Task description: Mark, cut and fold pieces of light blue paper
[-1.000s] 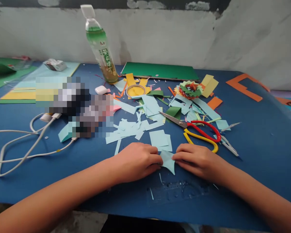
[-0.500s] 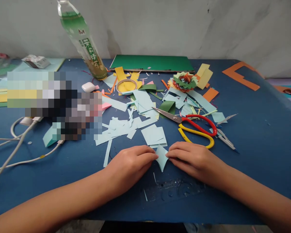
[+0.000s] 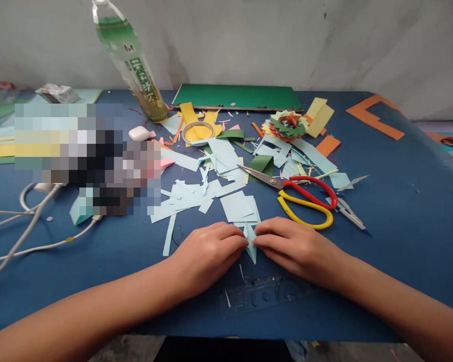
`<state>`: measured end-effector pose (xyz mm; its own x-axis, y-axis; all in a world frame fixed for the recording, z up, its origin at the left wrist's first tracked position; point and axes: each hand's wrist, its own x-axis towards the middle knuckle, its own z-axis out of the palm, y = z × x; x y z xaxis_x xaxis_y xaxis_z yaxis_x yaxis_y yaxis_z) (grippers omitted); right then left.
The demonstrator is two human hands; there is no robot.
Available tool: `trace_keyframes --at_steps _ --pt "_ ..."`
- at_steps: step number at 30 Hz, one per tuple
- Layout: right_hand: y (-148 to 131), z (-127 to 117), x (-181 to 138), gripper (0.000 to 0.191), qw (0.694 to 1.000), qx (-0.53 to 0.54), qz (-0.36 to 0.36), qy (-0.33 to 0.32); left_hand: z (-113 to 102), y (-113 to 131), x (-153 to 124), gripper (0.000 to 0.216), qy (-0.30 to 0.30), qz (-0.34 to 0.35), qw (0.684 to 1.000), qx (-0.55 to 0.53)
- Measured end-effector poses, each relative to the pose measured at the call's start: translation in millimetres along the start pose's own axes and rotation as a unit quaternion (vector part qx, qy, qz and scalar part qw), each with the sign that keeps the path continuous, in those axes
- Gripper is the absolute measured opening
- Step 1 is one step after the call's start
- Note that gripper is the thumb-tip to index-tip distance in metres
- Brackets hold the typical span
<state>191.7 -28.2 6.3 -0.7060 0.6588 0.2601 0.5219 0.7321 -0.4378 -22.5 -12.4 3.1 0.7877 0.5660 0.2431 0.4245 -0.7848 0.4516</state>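
A small light-blue piece of paper [image 3: 251,247] stands between my two hands, narrowed to a slim folded shape with a point toward me. My left hand [image 3: 215,251] pinches its left edge between thumb and fingers. On the opposite edge, my right hand [image 3: 294,246] is closed in the same way. Just beyond the fingertips lies a small stack of light-blue paper squares [image 3: 239,207]. Scissors [image 3: 287,188] with one red and one yellow handle rest open past my right hand. A clear plastic ruler [image 3: 264,294] lies on the table nearer to me.
Light-blue scraps [image 3: 186,196] spread left of the stack. Farther back are a tape roll [image 3: 198,132], a round folded-paper ornament [image 3: 287,125], a green board [image 3: 237,96] and a tall bottle [image 3: 136,70]. White cables [image 3: 33,221] run along the left; a compass [image 3: 350,215] lies right.
My hands have moved closer together, and the blue paper between them has gone from a wide diamond to a narrow folded shape. The view has shifted slightly.
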Motion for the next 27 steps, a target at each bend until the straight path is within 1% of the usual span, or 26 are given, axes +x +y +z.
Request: trace_keyframes --at_steps 3,7,10,13,15,19,23,27 --pt "1 1 -1 0.019 1.000 0.013 -0.002 0.013 2 0 0 0.018 0.002 -0.009 1.000 0.004" --pt "1 6 -2 0.021 0.997 0.066 -0.008 0.036 5 1 -2 0.016 0.014 -0.014 1.000 0.000" --pt "2 10 -1 0.018 0.993 0.100 0.029 0.058 6 1 -2 0.013 0.022 -0.025 0.999 -0.008" --pt "2 12 0 0.009 0.992 0.082 0.064 0.075 7 1 -2 0.012 0.025 -0.054 0.998 -0.018" --pt "2 12 1 0.008 0.993 0.070 0.067 0.069 7 2 -2 0.011 0.026 -0.070 0.997 -0.022" --pt "2 11 3 0.013 0.993 0.072 0.069 0.059 7 4 0 0.012 0.006 -0.085 0.996 -0.022" --pt "0 11 4 0.008 0.987 0.095 0.114 0.062 6 6 4 0.011 -0.003 -0.116 0.993 -0.028" --pt "0 8 6 0.006 0.981 0.120 0.145 0.043 5 7 6 0.011 -0.013 -0.128 0.991 -0.038"
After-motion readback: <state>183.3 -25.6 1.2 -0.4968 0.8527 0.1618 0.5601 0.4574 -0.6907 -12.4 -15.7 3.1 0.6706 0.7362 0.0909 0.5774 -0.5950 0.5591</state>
